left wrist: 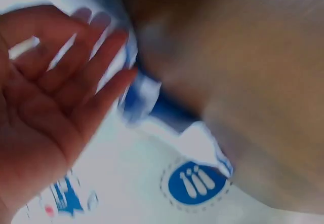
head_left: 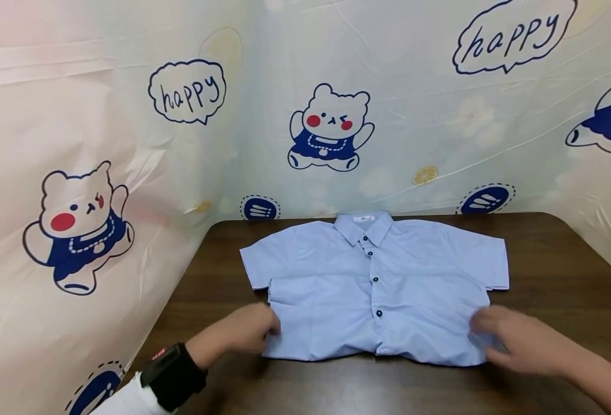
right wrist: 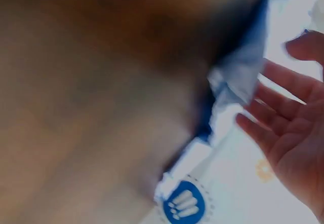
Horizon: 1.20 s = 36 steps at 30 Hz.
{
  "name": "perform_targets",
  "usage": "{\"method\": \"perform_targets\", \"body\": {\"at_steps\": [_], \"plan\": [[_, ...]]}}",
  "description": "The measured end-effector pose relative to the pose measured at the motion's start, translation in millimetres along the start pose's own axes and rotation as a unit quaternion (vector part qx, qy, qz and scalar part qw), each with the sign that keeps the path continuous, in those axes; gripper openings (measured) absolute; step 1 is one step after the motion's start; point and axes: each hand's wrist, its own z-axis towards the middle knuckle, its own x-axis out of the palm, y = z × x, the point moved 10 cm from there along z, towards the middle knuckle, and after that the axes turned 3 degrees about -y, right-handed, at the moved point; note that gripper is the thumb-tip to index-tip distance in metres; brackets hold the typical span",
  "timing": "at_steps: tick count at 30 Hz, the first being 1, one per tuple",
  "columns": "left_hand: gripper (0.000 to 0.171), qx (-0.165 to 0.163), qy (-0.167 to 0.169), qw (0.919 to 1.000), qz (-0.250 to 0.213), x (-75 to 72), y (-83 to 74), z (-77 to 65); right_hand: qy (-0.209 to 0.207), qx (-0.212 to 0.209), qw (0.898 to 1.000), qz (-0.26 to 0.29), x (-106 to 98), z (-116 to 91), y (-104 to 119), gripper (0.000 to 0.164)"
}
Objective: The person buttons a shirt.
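A light blue short-sleeved shirt (head_left: 331, 300) lies front side up, its collar (head_left: 364, 227) toward the back and its lower part folded up beneath the front. Dark buttons run down its middle. At its left lower edge is my left hand (head_left: 251, 327), with fingers (left wrist: 109, 57) loosely bent and spread apart in the left wrist view. Across from it, my right hand (head_left: 518, 340) is at the right lower edge, fingers (right wrist: 276, 115) extended and separated in the right wrist view. Both hands are near or touching the cloth; exact contact is blurred.
The shirt lies on a dark brown wooden table (head_left: 336, 386) with rounded back corners. A printed cloth backdrop (head_left: 414, 104) with bears and "happy" bubbles closes off the back and sides. A black device (head_left: 174, 374) is strapped to the left wrist.
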Motion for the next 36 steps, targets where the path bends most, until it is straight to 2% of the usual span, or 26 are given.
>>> {"method": "perform_targets", "body": {"at_steps": [1, 3, 5, 6, 8, 10, 12, 14, 16, 23, 31, 36], "plan": [[0.019, -0.008, -0.016, 0.9993, -0.034, -9.3, 3.3, 5.0, -0.007, 0.019, 1.000, -0.003, -7, 6, -3, 0.030], [0.011, -0.023, -0.072, 0.9947, -0.070, -28.6, 12.6, 17.8, -0.017, 0.054, 0.998, -0.003, -16, 21, -8, 0.037], [0.007, -0.058, -0.120, 0.9885, -0.072, -39.3, 27.1, 31.5, 0.001, 0.082, 0.997, 0.006, -13, 35, -16, 0.048], [0.016, -0.080, -0.130, 0.9860, -0.068, -39.7, 35.4, 38.2, 0.022, 0.098, 0.995, 0.019, -7, 40, -21, 0.054], [0.045, -0.127, -0.109, 0.9843, -0.057, -28.7, 53.8, 51.4, 0.068, 0.128, 0.988, 0.052, 10, 48, -34, 0.067], [0.077, -0.170, -0.044, 0.9831, -0.052, -6.5, 69.9, 58.9, 0.111, 0.162, 0.976, 0.094, 28, 51, -48, 0.081], [0.103, -0.201, 0.027, 0.9781, -0.047, 16.4, 80.7, 59.2, 0.145, 0.196, 0.962, 0.126, 43, 50, -57, 0.096], [0.118, -0.217, 0.072, 0.9728, -0.036, 31.8, 85.9, 57.1, 0.173, 0.223, 0.948, 0.144, 53, 48, -64, 0.109], [0.126, -0.221, 0.096, 0.9703, -0.017, 39.1, 87.5, 56.6, 0.194, 0.245, 0.939, 0.142, 58, 47, -70, 0.117], [0.135, -0.224, 0.107, 0.9685, 0.018, 40.0, 93.0, 62.8, 0.215, 0.283, 0.927, 0.124, 61, 49, -86, 0.134], [0.139, -0.234, 0.113, 0.9654, 0.016, 44.2, 93.4, 55.0, 0.225, 0.313, 0.911, 0.146, 70, 40, -95, 0.142], [0.137, -0.234, 0.105, 0.9662, 0.027, 42.1, 94.9, 54.8, 0.223, 0.311, 0.912, 0.148, 70, 42, -97, 0.142]]}}
